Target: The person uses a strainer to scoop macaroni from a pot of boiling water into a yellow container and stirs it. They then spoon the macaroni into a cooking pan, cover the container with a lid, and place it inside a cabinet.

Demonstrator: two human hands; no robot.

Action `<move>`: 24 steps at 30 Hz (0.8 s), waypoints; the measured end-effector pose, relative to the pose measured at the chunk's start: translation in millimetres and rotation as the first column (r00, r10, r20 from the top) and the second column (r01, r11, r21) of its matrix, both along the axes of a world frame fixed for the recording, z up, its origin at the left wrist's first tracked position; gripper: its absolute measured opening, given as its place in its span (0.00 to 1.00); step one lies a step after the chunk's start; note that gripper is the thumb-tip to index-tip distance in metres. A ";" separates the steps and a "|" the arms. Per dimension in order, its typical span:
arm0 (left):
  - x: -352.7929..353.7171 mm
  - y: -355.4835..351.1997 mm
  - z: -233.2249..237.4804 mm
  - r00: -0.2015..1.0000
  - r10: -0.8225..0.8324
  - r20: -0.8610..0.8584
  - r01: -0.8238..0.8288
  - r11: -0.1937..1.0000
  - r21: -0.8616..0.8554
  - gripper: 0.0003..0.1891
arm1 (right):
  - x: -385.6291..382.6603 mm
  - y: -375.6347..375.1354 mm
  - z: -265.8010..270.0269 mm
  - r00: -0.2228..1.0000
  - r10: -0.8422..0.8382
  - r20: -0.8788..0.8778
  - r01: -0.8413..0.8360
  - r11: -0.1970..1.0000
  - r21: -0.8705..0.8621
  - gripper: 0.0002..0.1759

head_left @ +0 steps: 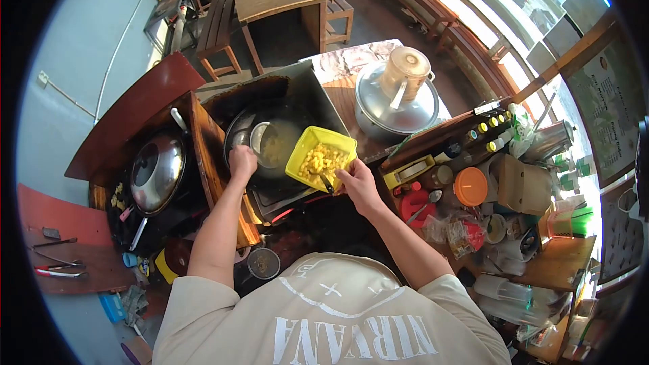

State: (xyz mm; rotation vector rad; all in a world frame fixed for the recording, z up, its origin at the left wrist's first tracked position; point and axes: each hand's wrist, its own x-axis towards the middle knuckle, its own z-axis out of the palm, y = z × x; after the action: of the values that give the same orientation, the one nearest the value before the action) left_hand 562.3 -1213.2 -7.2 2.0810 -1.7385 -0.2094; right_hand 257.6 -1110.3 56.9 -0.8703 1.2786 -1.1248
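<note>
Wok (287, 111): dark, round and wide, with cloudy yellowish liquid inside.
Ladle (259, 138): round metal bowl, pale grey, in the wok.
Yellow container (302, 151): bright, open-topped, roughly rectangular, slightly askew.
Food pieces (323, 160): small yellow chunks, heaped loosely in the container.
Dark-handled utensil (327, 183): leans among the food pieces at the container's near side; its working end is hidden.

Count, domed lid (157, 170): one, shiny metal, on the stove side at far left.
Count, wok: one.
Count, ladle: one.
Count, yellow container: one.
Count, dark-handled utensil: one.
Count, food pieces: many, overlapping, too crowded to number.
Count, large silver pot (376, 120): one, lidded, beyond the container to the right.
Count, small tan pot (407, 65): one, handled, on top of the large silver pot.
Count, orange lid (470, 186): one, among the jars and bags at right.

Left hand (242, 163): closed on the ladle at the wok's left side; the handle is hidden by the fingers. The ladle's bowl lies just beyond the hand, to its right.
Right hand (358, 184): closed on the yellow container at its near right corner. The container extends left and forward from the fingers, above the wok's right part, with the food pieces left of the grip.
</note>
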 end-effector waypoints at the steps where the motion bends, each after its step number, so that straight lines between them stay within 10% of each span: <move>1: -5.3 0.6 -13.4 0.994 0.008 -0.112 -0.012 0.999 -0.031 0.08 | -2.7 7.0 2.8 1.000 -0.007 -0.003 0.007 1.000 0.005 0.15; 3: -10.4 -2.3 -33.7 0.986 -0.009 -0.166 -0.002 0.998 -0.070 0.09 | -7.1 19.5 10.2 0.998 0.048 0.047 -0.049 0.999 0.022 0.15; 5: -14.5 -6.2 -39.7 0.703 0.228 -0.674 -0.060 0.963 0.264 0.11 | -10.8 29.5 20.4 0.997 0.060 0.044 -0.062 0.998 0.033 0.14; 8: -16.1 -11.6 -34.2 0.468 0.398 -0.789 -0.023 0.898 0.439 0.08 | -16.3 43.2 26.7 0.991 0.109 0.079 -0.112 0.993 0.031 0.12; 24: 15.4 13.4 18.9 0.066 0.260 -0.963 -0.016 0.966 0.259 0.05 | -23.2 61.5 24.7 0.951 0.149 0.270 -0.175 0.981 0.078 0.07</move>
State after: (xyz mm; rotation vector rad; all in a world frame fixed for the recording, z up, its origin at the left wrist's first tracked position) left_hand 577.6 -1199.7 11.7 1.3684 -0.5602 -1.4352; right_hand 234.4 -1048.8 81.7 -0.7100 1.0166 -0.9987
